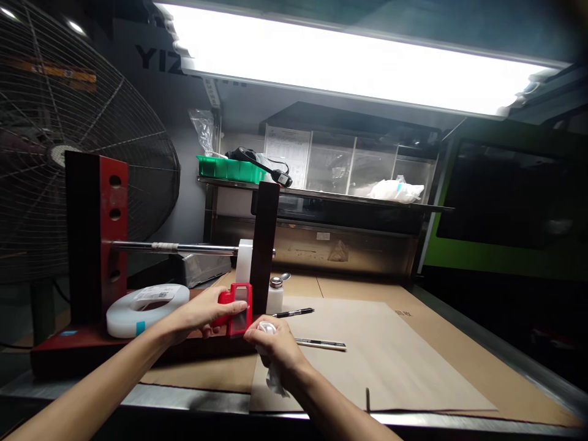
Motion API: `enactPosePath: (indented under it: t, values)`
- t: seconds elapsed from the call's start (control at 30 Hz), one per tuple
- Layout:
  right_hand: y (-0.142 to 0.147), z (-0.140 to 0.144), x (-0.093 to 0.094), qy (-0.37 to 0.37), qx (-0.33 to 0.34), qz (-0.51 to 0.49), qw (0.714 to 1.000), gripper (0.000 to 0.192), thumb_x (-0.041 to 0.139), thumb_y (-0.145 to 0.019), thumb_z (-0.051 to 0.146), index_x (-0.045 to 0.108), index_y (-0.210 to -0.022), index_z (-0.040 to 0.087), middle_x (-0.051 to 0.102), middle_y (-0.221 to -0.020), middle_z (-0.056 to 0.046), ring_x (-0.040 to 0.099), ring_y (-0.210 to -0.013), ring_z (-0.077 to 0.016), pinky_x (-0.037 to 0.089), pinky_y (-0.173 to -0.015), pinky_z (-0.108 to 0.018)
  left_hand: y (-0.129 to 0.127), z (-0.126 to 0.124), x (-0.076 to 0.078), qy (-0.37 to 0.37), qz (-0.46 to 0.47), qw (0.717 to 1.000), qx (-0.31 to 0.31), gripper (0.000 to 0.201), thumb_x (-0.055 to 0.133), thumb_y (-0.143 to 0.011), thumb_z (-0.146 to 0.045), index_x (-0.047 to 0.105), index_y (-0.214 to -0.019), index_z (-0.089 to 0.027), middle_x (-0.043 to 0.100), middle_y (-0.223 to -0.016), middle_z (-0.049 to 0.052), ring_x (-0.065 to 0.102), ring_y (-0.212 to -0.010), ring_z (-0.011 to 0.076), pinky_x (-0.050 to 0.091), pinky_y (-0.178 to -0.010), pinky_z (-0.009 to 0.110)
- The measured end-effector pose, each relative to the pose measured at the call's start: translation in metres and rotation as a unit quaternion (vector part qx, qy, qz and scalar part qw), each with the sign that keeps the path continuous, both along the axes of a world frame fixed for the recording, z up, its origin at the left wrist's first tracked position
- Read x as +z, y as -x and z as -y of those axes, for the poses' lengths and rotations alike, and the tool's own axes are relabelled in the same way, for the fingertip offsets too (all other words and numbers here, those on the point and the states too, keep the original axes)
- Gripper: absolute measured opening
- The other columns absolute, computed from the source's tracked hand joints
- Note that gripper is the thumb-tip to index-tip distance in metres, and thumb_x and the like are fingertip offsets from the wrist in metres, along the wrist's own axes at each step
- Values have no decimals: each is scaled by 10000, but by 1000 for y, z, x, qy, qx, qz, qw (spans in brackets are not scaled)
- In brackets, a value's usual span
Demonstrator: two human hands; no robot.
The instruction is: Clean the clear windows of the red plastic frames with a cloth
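My left hand (207, 313) is closed around a red plastic frame (248, 293) with a see-through window, held upright in front of the dark post of a roll stand. Thumb across its face, fingers behind it. Just to the right, my right hand (278, 344) is closed on a crumpled white wipe (275, 378), whose loose end hangs below the palm. The right fingertips are close to the frame's lower right corner; whether they touch it I cannot tell. Behind the frame, a narrow white roll (244, 260) hangs on the stand's metal rod (184, 247).
A clear film roll (117, 314) lies on the stand's red base (50, 349). A pump bottle (275, 297), a black pen (296, 312) and a pale marker-like stick (321, 345) are beyond my right hand. Brown card (390, 361) covers the bench. A large fan (151, 153) stands left.
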State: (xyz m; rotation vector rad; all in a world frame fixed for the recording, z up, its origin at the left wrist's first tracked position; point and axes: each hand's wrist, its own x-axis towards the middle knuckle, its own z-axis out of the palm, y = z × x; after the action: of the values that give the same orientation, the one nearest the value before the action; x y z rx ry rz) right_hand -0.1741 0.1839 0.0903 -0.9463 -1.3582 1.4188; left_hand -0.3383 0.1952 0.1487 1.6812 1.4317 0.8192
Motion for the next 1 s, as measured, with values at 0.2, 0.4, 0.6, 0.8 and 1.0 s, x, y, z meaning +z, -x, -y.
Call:
enactPosePath:
  t: [0.2,0.4,0.6,0.8,1.0]
  values:
    - [-1,-5,-5,-28,-2,37,999,144,602,-609,214,478,-543,188,362,-425,81,287,-414,-59,218,-406,-197,3,-5,-4,2,6,1000,1,618,712,-519,-638,574,-920,-189,597,-556,-10,518,-437,156,344,-368,230]
    - [-14,1,-8,-258,-70,170,948,158,572,-660,169,586,-817,180,556,-662,26,454,-564,-101,355,-538,-210,3,-4,-4,-1,11,1000,4,602,704,-531,-636,588,-926,-197,603,-552,-13,523,-426,161,325,-360,232]
    - [-24,-6,-24,-497,-49,426,755,663,465,-720,116,453,-1347,331,634,-740,-14,524,-586,-151,356,-536,-239,1,4,-1,-5,17,1000,2,611,696,-540,-639,595,-941,-190,601,-550,-11,521,-448,157,322,-381,227]
    - [-26,-7,-26,-518,-52,439,732,694,461,-701,86,446,-1352,325,665,-767,-16,567,-603,-151,403,-552,-226,0,6,1,6,7,1000,11,651,686,-528,-663,592,-968,-193,601,-541,-7,510,-440,163,299,-370,230]
    - [-77,-32,-7,-361,-80,493,788,332,490,-773,89,668,-1025,209,675,-963,-60,617,-862,-170,441,-775,-242,2,5,1,17,-15,999,28,728,661,-559,-667,532,-1094,-191,576,-524,-27,457,-421,128,280,-372,206]
